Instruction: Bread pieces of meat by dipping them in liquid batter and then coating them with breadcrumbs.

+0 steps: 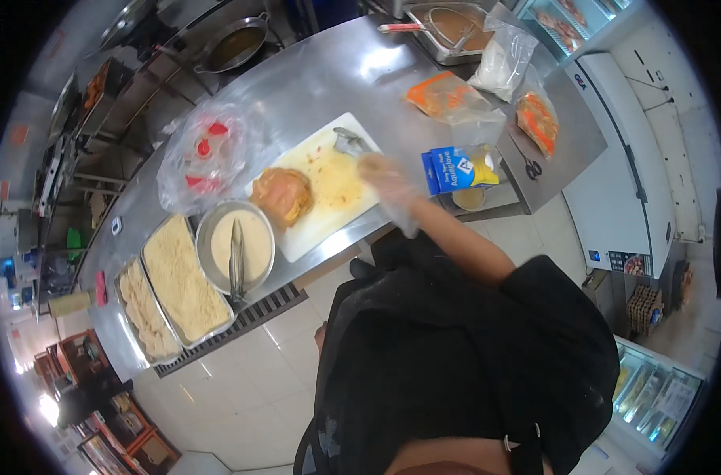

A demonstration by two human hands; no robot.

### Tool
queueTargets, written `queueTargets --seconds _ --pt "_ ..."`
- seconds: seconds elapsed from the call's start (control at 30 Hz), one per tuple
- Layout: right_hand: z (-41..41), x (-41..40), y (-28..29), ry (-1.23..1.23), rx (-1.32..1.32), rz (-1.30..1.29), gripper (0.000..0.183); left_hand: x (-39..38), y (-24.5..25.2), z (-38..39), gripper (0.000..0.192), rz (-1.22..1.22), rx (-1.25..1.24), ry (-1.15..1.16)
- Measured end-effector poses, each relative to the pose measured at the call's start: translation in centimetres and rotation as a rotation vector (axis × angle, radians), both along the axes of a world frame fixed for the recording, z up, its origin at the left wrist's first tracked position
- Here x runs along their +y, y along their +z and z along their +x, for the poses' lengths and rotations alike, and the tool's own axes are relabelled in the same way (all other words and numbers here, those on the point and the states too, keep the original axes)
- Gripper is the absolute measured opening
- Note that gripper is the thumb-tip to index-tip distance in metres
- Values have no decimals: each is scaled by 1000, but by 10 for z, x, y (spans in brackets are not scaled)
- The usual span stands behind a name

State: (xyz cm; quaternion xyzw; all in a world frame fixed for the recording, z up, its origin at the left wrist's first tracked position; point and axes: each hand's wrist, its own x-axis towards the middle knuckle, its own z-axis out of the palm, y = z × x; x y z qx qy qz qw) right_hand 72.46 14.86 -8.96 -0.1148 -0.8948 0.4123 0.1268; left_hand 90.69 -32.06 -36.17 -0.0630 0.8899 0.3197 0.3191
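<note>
My right hand [387, 181], in a clear plastic glove, is over the right edge of a white cutting board [313, 228]. It is blurred; whether it holds anything cannot be told. Just beyond it lies a grey, shiny item [349, 141], too blurred to name. A pile of raw, yellow-coated meat [282, 196] sits at the board's left side. Beside it stands a round metal bowl of pale batter [221, 237] with metal tongs [237, 255] resting in it. My left hand is out of view; only a small patch of skin shows beside my dark apron.
Left of the bowl are trays of breadcrumb-like coating [185, 279] and coated pieces [149, 317]. A plastic bag [203, 154] lies behind. To the right are a blue-and-yellow glove box [461, 169], orange-printed bags [449, 98], scissors [532, 169] and a tray of brown liquid with a strainer [455, 29].
</note>
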Motion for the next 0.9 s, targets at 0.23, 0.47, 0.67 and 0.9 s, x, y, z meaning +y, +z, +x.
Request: queueTargets --seconds 0.23,0.47,0.67,0.9 --pt "77 209 55 -662 -53 328 30 52 9 -12 38 -18 -18 -2" --pt "-12 300 -43 67 -356 746 30 133 28 -9 38 4 -2 89" --pt "-40 261 -34 -125 -490 537 37 195 36 9 38 37 21 245" --pt "-57 276 -29 28 -616 547 41 226 29 34 37 32 16 339"
